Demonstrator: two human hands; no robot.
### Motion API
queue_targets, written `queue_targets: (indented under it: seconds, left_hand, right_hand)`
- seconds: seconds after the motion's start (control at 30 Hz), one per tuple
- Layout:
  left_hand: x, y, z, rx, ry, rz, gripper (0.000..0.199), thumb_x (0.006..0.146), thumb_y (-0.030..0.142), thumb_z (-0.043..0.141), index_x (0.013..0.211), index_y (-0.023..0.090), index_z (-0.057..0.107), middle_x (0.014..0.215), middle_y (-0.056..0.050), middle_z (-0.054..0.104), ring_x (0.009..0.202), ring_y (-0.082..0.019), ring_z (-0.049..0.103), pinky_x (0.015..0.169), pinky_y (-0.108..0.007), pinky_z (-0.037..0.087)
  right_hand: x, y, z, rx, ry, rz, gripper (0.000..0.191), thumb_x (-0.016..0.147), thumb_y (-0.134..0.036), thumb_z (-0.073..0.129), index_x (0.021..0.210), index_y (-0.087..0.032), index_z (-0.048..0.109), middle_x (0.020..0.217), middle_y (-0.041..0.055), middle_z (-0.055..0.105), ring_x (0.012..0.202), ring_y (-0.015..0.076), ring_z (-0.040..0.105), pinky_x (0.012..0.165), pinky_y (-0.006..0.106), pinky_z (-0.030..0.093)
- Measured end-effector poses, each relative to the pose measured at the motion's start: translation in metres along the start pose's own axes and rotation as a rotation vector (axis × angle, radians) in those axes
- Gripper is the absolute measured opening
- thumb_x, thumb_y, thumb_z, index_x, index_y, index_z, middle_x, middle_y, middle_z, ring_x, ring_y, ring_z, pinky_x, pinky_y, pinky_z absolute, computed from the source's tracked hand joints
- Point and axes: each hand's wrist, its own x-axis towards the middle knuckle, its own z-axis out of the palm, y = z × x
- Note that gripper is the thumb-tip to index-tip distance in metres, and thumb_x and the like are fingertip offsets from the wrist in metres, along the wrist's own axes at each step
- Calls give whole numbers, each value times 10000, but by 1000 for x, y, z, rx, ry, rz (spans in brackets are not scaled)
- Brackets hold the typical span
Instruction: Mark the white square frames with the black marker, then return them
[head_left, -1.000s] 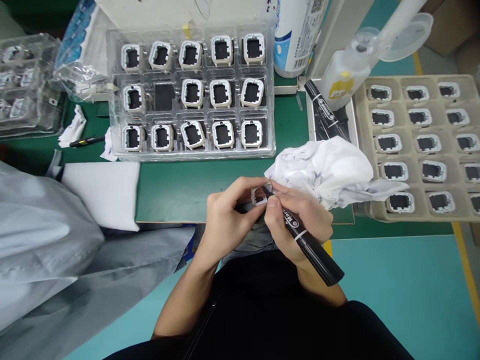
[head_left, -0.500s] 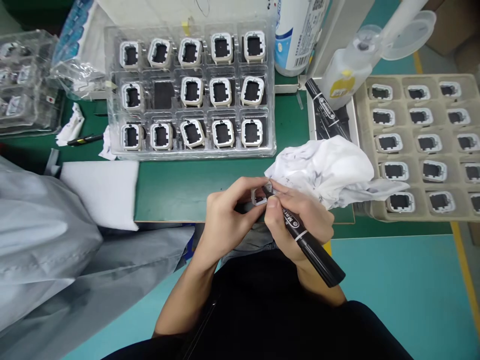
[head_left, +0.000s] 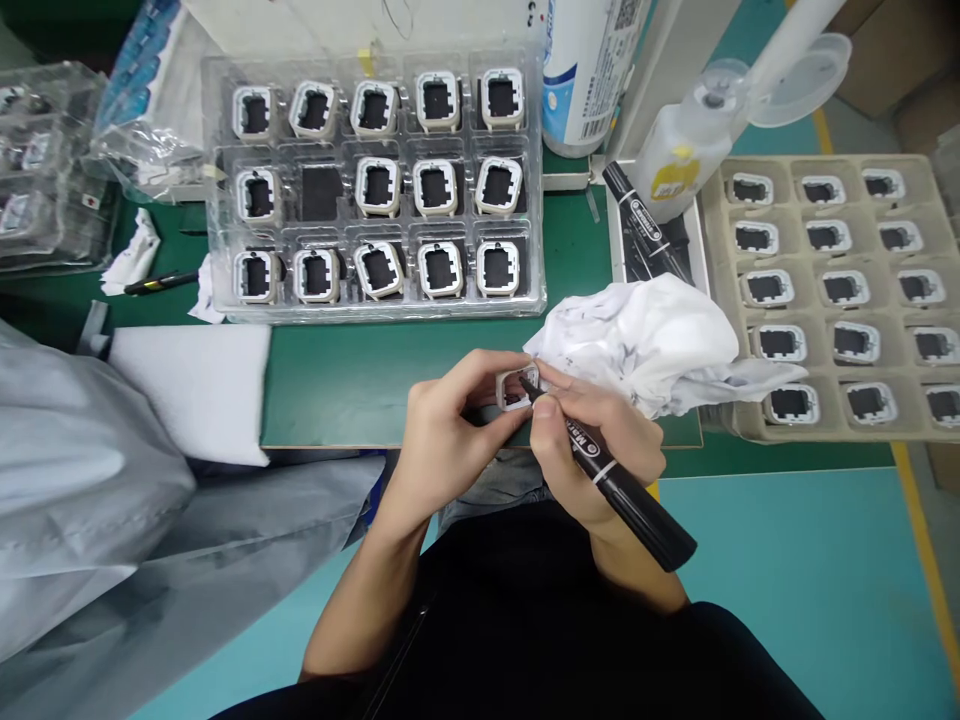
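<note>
Centre frame: left hand (head_left: 442, 430) pinches small squarish white frame (head_left: 514, 388); right hand (head_left: 592, 445) grips glossy black marker (head_left: 622, 490), tip on frame.

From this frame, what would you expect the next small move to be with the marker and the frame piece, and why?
Probably a short stroke of the black marker along the inner edge of the small white frame piece. The right hand holds the marker in a writing grip with its tip on the piece, and the left hand pinches the piece over the near edge of the green mat.
</note>
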Motion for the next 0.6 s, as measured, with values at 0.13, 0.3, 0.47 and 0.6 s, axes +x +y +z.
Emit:
queue_targets:
  seconds: [0.13, 0.3, 0.47, 0.6]
  left_hand:
    - [2, 1, -1, -87, -37, -62, 423, 955, 431, 1004, 1297, 253, 831, 1141, -51, 904, 994, -227, 896, 906, -298, 755]
    - [3, 2, -2, -138, -61, -99, 484, 939, 499, 1015, 1300, 245, 819, 1109, -57, 899, 1015, -237, 901, 911, -301, 760]
    - [3, 3, -1, -125, -51, -73, 449, 954, 477, 1008, 1290, 244, 823, 1120, -48, 900, 995, -214, 894, 911, -279, 748]
    - [2, 3, -1, -105, -49, -51, 433, 961, 468, 1003, 1285, 242, 827, 1107, -41, 901, 956, -201, 888, 891, -267, 741]
  right_hand:
    - [-1, 1, 1, 26, 18, 30, 211, 997, -92, 770, 1054, -290, 728, 877, -28, 866, 867, 254, 928, 889, 405, 835]
    - [-1, 1, 1, 12, 1, 56, 185, 1011, -115, 777, 1046, -292, 735, 928, -9, 885, 905, 250, 930, 865, 380, 821]
    - [-1, 0, -1, -6, -6, 59, 164, 1019, -124, 783, 1056, -279, 745, 971, 9, 906, 911, 241, 933, 827, 344, 804]
    - [-1, -1, 0, -12, -18, 61, 169, 1025, -119, 772, 1050, -282, 732, 957, 6, 898, 936, 249, 936, 833, 364, 804]
